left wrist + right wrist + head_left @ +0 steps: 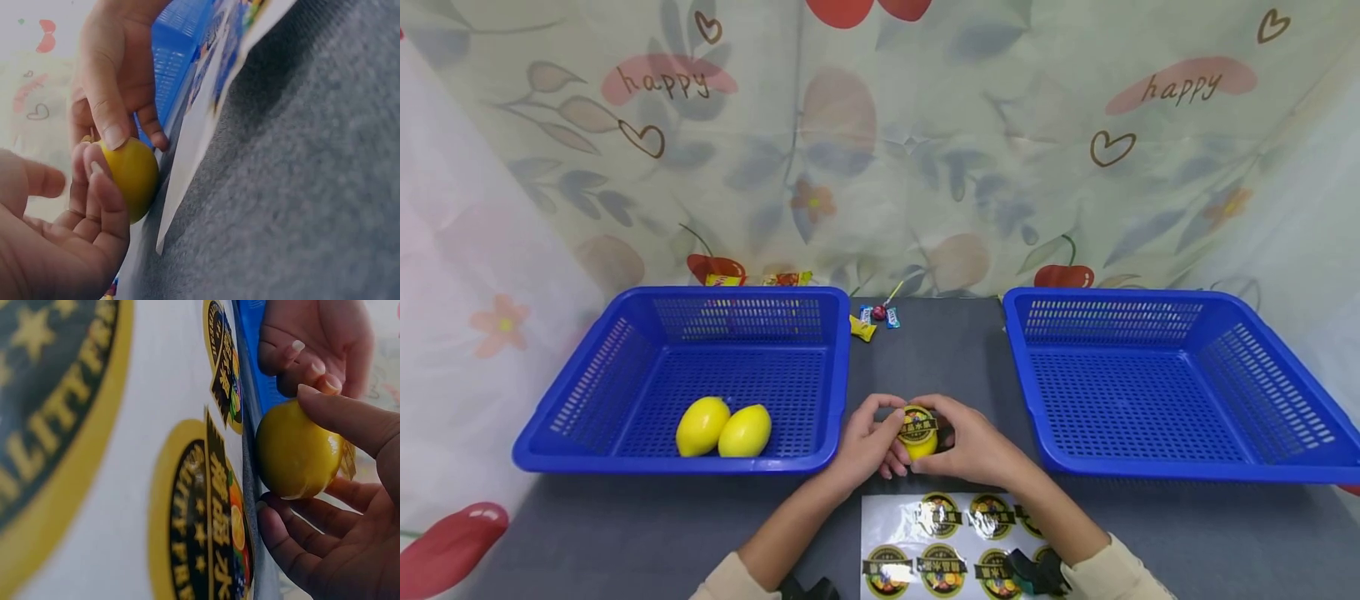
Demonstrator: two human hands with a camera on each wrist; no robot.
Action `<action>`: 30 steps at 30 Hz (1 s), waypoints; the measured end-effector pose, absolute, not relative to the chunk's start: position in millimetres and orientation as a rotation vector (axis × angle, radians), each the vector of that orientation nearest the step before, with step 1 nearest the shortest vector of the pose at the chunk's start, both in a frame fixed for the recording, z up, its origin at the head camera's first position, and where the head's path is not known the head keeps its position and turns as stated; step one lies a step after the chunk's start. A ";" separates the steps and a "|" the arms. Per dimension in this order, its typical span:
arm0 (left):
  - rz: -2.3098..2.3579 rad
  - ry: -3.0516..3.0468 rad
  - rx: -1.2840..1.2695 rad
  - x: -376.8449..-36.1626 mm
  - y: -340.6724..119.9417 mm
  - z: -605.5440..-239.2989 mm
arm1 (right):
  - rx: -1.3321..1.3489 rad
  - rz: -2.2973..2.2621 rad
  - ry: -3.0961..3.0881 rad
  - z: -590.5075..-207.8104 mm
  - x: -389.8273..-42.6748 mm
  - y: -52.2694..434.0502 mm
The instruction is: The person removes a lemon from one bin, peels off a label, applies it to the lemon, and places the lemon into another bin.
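A yellow lemon [919,442] with a round black and gold sticker [917,427] on top sits between my two hands, just above the grey table. My left hand [872,437] grips it from the left with curled fingers. From the right my right hand [966,442] holds it, thumb on the sticker. The left wrist view shows the lemon [132,178] pinched between left hand [69,237] and right hand [112,87]. The right wrist view shows the lemon [294,450] held by right hand [337,550] and left hand [312,350].
A sheet of several matching stickers [947,542] lies on the table in front of me. The blue basket on the left [587,375] holds two lemons [722,427]. On the right stands a second blue basket [1262,367] with nothing in it. Small candies [874,320] lie at the back.
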State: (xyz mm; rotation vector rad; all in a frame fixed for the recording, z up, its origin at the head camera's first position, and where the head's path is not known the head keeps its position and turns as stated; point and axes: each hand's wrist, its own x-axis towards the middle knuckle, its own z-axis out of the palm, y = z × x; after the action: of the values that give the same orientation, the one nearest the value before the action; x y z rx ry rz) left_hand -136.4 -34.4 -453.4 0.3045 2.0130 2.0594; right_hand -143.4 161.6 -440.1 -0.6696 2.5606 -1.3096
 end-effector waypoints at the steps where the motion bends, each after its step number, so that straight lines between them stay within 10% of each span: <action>1: 2.061 1.992 0.308 -135.9 -35.1 -452.8 | -0.665 -1.314 2.559 -440.5 -143.7 161.9; 30: 1.901 1.869 0.234 -136.3 -47.2 -457.4 | -0.620 -1.391 2.459 -444.0 -145.9 164.9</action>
State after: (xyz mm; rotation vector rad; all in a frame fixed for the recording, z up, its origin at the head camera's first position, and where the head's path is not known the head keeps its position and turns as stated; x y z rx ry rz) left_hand -136.3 -47.2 -457.4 0.2337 1.8686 1.9010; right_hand -145.9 164.9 -444.0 -0.6203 2.4587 -1.3907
